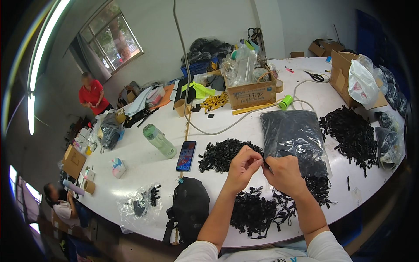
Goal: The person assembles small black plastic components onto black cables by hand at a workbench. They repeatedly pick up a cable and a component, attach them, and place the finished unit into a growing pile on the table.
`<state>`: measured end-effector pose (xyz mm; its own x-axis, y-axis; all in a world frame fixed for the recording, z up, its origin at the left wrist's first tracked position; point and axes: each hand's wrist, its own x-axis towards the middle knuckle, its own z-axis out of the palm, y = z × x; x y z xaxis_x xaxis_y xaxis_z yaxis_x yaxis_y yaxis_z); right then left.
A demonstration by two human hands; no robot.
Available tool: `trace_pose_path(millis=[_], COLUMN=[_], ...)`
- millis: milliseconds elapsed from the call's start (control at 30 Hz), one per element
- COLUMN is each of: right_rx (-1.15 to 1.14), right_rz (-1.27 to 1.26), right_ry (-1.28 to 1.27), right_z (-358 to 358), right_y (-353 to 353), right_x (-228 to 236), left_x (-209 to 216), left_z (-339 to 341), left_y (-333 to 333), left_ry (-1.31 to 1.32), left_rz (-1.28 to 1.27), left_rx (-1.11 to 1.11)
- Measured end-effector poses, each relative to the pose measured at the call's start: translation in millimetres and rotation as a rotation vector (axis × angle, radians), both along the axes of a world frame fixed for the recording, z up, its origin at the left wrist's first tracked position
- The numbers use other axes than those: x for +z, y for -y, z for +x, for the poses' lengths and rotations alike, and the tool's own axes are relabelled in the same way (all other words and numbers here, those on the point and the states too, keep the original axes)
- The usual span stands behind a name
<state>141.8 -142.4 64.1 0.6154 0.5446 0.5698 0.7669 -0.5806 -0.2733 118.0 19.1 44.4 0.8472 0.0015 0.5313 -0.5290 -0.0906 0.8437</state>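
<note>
My left hand [242, 169] and my right hand [286, 175] meet over the table, thumbs and fingers pinched together. A small black piece shows between the fingertips, too small to name. Beyond my left hand lies a heap of small black ring-like parts [218, 153]. Below my hands, between the forearms, is a heap of black parts with short cord loops [255, 214]. More black loops [321, 187] lie beside my right wrist. A clear plastic bag with black contents [290, 131] lies flat just past my right hand.
A big heap of black straps [349, 137] lies at right. Left of my hands are a phone [186, 156], a green bottle [159, 140] and a black pouch [190, 209]. A filled carton [253, 94], a cable [209, 132] and scissors [316, 77] lie farther back. Two people are at left.
</note>
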Motion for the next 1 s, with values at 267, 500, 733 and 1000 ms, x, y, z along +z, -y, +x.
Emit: trace_pose_path(millis=[267,500,733,1000], right_rx=[0.188,0.350,0.273,0.341], right_rz=[0.216,0.298,0.039,-0.056], right_ry=[-0.195,-0.317,-0.049,-0.119], right_z=[-6,-2,3,7], right_y=[8,11,9,9], right_x=[13,9,-6,-1], left_x=[-8,12,4,3], left_z=[-4,2,-11,-6], left_y=[22,-4,-11,-49], left_ry=[0.348,0.670,0.067,0.322], left_rz=[-0.188,0.430,0.449,0.492], left_rx=[0.233,0.244,0.087,0.111])
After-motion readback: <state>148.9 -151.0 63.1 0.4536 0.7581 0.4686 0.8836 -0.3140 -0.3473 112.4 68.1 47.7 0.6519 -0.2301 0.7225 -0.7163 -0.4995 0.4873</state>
